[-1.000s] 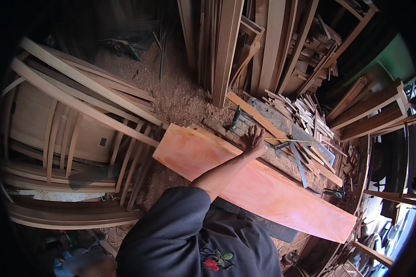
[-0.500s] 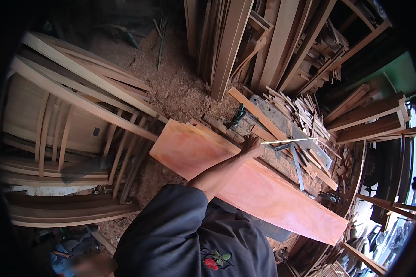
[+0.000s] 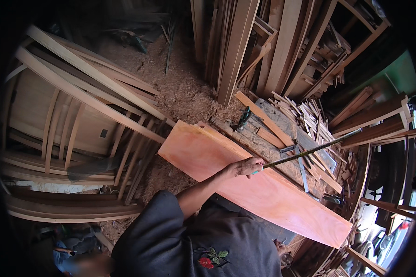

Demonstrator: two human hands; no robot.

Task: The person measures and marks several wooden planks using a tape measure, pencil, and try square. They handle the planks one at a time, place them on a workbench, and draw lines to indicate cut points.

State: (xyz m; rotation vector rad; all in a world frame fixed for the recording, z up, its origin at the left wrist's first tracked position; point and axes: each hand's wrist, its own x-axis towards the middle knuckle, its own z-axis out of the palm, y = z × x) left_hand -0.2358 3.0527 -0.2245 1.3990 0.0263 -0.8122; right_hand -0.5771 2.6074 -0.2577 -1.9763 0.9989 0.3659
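My left hand is closed around a tape measure, held over the upper edge of a broad reddish wooden board. A bit of teal shows at my fingers. The long, narrow blade sticks out to the upper right, across the workbench, with its far end free in the air. The board slants from upper left to lower right in front of my body, with more boards showing beneath its upper edge. My right hand is not visible.
Beyond the board, the worn workbench carries wood strips, a metal square and a dark green clamp. Curved wooden frames stand at left, tall planks at the back. Another person is at lower left.
My left hand has drawn back toward me, onto the board. The tape blade now reaches farther to the upper right and looks dark instead of pale yellow. The view has shifted slightly.
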